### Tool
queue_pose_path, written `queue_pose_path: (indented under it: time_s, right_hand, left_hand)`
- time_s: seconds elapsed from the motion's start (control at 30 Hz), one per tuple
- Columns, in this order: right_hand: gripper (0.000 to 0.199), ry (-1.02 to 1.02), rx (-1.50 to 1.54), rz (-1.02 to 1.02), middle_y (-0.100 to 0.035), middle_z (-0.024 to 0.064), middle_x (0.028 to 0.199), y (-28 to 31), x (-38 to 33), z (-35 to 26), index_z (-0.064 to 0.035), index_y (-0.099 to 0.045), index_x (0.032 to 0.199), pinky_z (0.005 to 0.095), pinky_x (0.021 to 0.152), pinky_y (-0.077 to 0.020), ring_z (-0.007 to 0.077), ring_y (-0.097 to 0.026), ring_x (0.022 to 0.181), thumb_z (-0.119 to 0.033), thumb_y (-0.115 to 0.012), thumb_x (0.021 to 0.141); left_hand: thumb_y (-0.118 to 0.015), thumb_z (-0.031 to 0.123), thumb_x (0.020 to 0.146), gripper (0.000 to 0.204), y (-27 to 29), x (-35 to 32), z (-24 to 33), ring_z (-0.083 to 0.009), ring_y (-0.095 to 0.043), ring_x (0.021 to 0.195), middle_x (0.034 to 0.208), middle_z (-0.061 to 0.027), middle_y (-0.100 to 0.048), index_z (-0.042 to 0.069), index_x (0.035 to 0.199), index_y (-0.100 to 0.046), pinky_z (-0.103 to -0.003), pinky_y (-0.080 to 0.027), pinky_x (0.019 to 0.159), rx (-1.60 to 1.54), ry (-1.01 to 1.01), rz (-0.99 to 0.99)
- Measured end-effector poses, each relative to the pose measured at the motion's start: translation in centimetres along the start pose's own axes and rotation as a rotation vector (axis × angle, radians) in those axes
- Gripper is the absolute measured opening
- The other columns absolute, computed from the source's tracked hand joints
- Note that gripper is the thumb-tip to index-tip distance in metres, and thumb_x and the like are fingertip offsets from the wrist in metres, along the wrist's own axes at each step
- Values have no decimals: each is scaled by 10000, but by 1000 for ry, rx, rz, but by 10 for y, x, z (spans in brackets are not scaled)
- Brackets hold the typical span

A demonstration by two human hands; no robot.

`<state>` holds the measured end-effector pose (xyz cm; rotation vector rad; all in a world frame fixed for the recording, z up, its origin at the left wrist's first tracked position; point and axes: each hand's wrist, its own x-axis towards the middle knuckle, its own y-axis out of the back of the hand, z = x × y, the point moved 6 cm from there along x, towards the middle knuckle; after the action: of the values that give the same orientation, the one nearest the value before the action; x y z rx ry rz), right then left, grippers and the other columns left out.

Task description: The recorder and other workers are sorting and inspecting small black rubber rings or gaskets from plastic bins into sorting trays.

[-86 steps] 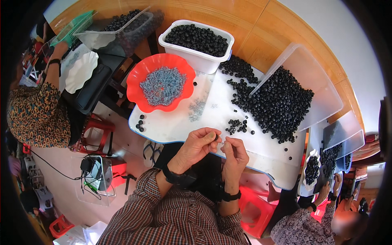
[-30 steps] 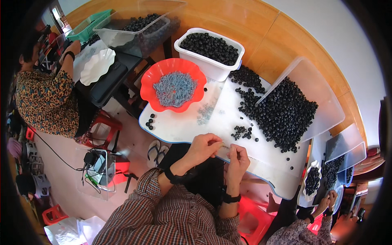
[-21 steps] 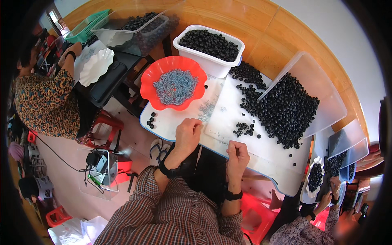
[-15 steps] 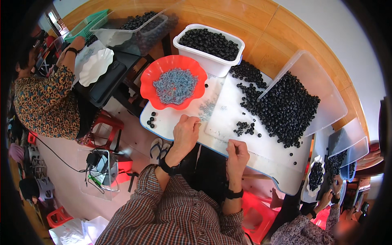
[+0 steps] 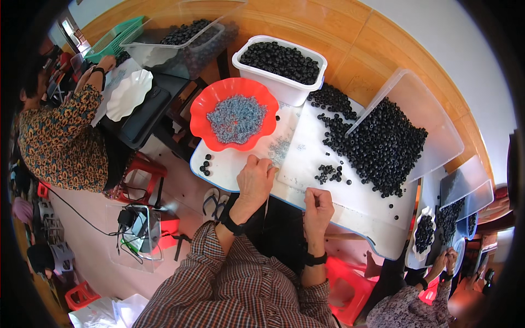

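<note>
My left hand (image 5: 255, 183) is over the table's near edge, its fingers bent inward. It is close to a scatter of tiny clear bluish pieces (image 5: 279, 147); what its fingertips hold, if anything, is too small to make out. To its right, my right hand (image 5: 318, 210) is closed, thumb against the bent forefinger, at the edge of a white board (image 5: 306, 164); its contents are hidden. A red wavy-rimmed bowl (image 5: 198, 121) contains many tiny bluish pieces (image 5: 235, 117). Beyond my right hand is a small cluster of round black bead-like pieces (image 5: 328, 174).
A tipped clear bin (image 5: 440, 117) spills a large black pile (image 5: 383, 150) across the board. Behind the bowl stands a white tub (image 5: 290, 87) of black pieces. Several black pieces (image 5: 205, 165) lie at the table's left end. Co-workers sit left (image 5: 65, 147) and right (image 5: 410, 306).
My left hand has shifted slightly right and toward me, its fingers still bent. My right hand has stayed almost in place. The co-worker at right has brought their hands closer together.
</note>
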<state>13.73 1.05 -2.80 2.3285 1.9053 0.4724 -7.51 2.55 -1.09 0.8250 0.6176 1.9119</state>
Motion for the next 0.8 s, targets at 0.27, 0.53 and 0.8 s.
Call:
queue_pose_path:
  time_s: [0.27,0.53,0.8]
  right_hand:
    - [59,16,-19,1,-586,59,809,-2,-1,-4,5,-659,875,255,602,-437,122,-538,674,-48,-685,882]
    - [46,52,-67,-15,-583,63,829,-2,-1,-7,6,-658,887,253,606,-447,128,-546,665,-33,-681,876]
    - [47,-3,-66,-50,-584,71,836,-2,-1,-10,7,-667,907,254,604,-447,132,-546,659,-27,-675,875]
  left_hand:
    - [-692,141,836,93,-2,-1,0,-329,-632,731,883,-113,-557,81,898,-658,-441,-514,611,30,-37,28]
    - [-684,101,824,137,-2,-4,0,-338,-626,747,875,-117,-551,68,949,-637,-435,-505,603,37,-123,68]
    - [-686,89,814,150,-1,-4,3,-321,-614,755,862,-112,-542,64,949,-626,-437,-499,600,22,-131,30]
